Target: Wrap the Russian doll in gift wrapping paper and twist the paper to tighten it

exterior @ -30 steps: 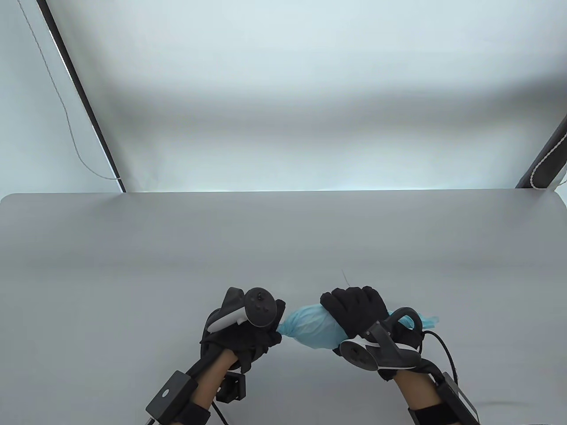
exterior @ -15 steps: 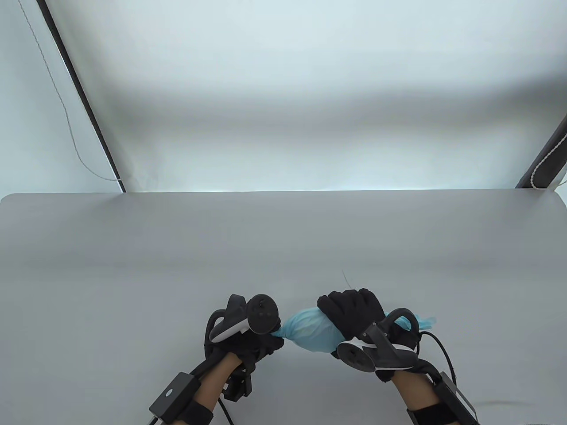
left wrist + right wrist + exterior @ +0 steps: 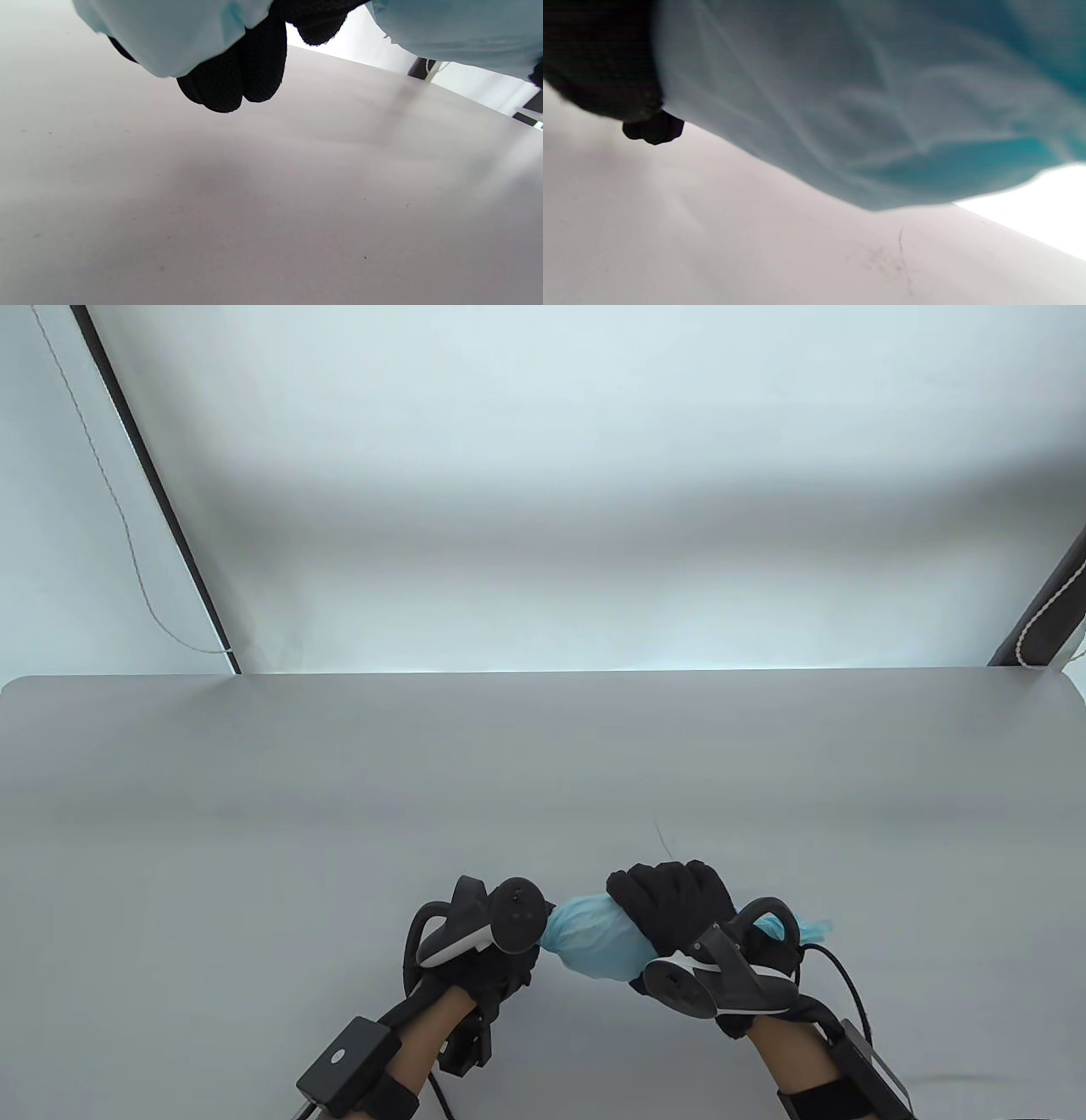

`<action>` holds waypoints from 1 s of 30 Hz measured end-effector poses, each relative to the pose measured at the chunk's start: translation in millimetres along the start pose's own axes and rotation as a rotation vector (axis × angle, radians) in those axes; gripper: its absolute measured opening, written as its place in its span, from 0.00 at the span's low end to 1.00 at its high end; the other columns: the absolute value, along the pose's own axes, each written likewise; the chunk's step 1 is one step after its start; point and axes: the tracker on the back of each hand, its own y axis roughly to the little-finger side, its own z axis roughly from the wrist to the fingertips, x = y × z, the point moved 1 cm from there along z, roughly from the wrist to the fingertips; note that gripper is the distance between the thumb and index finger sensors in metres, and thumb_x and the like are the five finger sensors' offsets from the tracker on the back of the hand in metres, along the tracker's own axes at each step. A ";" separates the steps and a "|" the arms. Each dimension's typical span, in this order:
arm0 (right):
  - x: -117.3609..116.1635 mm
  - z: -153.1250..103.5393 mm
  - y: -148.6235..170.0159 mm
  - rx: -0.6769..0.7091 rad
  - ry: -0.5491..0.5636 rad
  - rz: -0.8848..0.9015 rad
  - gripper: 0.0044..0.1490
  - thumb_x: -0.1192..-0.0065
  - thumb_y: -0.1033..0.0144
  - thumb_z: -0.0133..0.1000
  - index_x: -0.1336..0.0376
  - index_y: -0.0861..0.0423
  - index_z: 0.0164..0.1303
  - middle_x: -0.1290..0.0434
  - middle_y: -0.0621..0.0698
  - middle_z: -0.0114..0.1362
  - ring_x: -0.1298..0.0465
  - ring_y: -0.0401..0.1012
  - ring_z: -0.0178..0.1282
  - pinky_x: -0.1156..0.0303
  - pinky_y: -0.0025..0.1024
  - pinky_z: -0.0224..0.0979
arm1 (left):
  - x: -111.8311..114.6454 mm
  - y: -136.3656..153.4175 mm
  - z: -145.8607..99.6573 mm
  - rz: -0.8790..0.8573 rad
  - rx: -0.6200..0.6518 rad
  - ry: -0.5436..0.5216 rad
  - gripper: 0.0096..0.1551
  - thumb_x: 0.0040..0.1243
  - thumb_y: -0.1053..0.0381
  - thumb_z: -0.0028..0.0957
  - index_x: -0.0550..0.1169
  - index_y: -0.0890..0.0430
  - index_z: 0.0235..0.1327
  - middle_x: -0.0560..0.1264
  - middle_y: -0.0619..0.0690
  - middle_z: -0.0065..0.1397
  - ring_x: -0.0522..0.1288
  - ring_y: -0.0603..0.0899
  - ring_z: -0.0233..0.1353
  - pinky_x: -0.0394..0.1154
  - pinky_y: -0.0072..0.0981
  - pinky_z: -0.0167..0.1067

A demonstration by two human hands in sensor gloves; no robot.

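Observation:
A light blue paper bundle (image 3: 594,937) hangs just above the grey table (image 3: 339,814) near its front edge; the doll inside is hidden. My right hand (image 3: 670,899) curls over the bundle's right half, and a loose blue paper tail (image 3: 810,929) sticks out behind its tracker. My left hand (image 3: 509,963) pinches the gathered left end of the paper, mostly hidden under its tracker. In the left wrist view, black fingers (image 3: 237,80) clamp the blue paper (image 3: 169,34). The right wrist view is filled by the wrapped bundle (image 3: 840,106).
A thin dark scratch mark (image 3: 662,838) lies on the table just beyond my right hand. The far table edge (image 3: 543,673) meets a white backdrop. Dark poles (image 3: 153,492) stand at the back left and back right.
My left hand has moved right and rolled, closing in on the bundle's left end so less of the twisted paper neck shows. The right hand has stayed nearly still.

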 end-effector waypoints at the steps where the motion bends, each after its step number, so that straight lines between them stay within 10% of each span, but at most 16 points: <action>1: 0.2 0.4 0.0 -0.002 0.003 -0.002 0.76 0.20 0.31 0.45 0.55 0.56 0.93 0.35 0.62 0.87 0.30 0.58 0.82 0.35 0.65 0.82 | -0.7 -0.2 -0.9 -0.003 0.008 -0.030 0.26 0.60 0.59 0.61 0.67 0.49 0.71 0.79 0.59 0.73 0.81 0.69 0.69 0.77 0.64 0.64; 13: -1.3 -1.1 9.4 -0.042 -0.017 0.022 0.77 0.21 0.29 0.44 0.55 0.55 0.93 0.36 0.61 0.87 0.30 0.57 0.82 0.34 0.65 0.81 | -4.4 -1.0 -3.4 0.003 0.058 -0.010 0.34 0.56 0.55 0.63 0.56 0.62 0.76 0.84 0.50 0.49 0.85 0.52 0.43 0.78 0.62 0.56; 22: -4.2 -1.8 18.4 -0.081 -0.043 0.019 0.77 0.23 0.28 0.45 0.56 0.55 0.93 0.37 0.61 0.88 0.30 0.57 0.82 0.34 0.64 0.81 | -11.0 3.0 -9.3 -0.062 0.124 0.049 0.54 0.38 0.25 0.58 0.48 0.62 0.83 0.76 0.48 0.60 0.78 0.56 0.59 0.68 0.70 0.66; 26: 0.0 -3.3 22.9 -0.092 -0.020 0.022 0.77 0.23 0.29 0.45 0.57 0.55 0.93 0.37 0.61 0.88 0.30 0.57 0.82 0.34 0.64 0.82 | -18.0 14.6 -13.0 -0.370 0.188 0.097 0.47 0.21 0.34 0.62 0.48 0.61 0.88 0.69 0.59 0.74 0.69 0.66 0.70 0.61 0.75 0.68; 30: 2.4 -4.7 21.5 -0.076 -0.009 0.030 0.77 0.22 0.29 0.45 0.56 0.54 0.93 0.37 0.60 0.88 0.30 0.57 0.82 0.35 0.64 0.82 | -23.8 27.5 -11.7 -0.609 0.195 0.160 0.38 0.41 0.43 0.66 0.58 0.61 0.86 0.70 0.65 0.73 0.69 0.71 0.68 0.59 0.76 0.67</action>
